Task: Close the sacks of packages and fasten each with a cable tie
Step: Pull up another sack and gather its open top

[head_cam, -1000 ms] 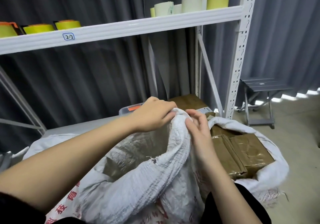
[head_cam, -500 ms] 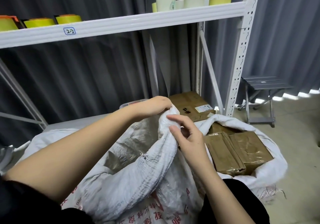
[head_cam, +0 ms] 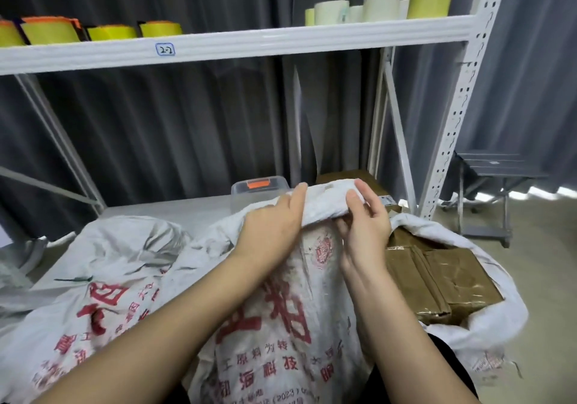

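**Kid:** Since a moment ago, what moved?

**Me:** Both hands pulled the sack's [head_cam: 274, 319] top edge up and flat. Before, it was bunched in a lump. Now the red writing faces me.

**Kid:** Is the job nearly done?

**Me:** No. The mouth is open on the right of my hands, and brown packages [head_cam: 437, 275] show inside. No cable tie is on it, and I see none anywhere. I think gathering the top comes next.

**Kid:** Which way does the sack go?

**Me:** It stands tall, just in front of the white shelf [head_cam: 249, 47]. Its long way runs up and down, mouth on top.

**Kid:** What are your hands doing?

**Me:** My left hand [head_cam: 268, 228] lies over the edge, fingers straight, thumb hidden. My right hand [head_cam: 365, 225] pinches the edge, thumb on my side, fingers curled behind it.
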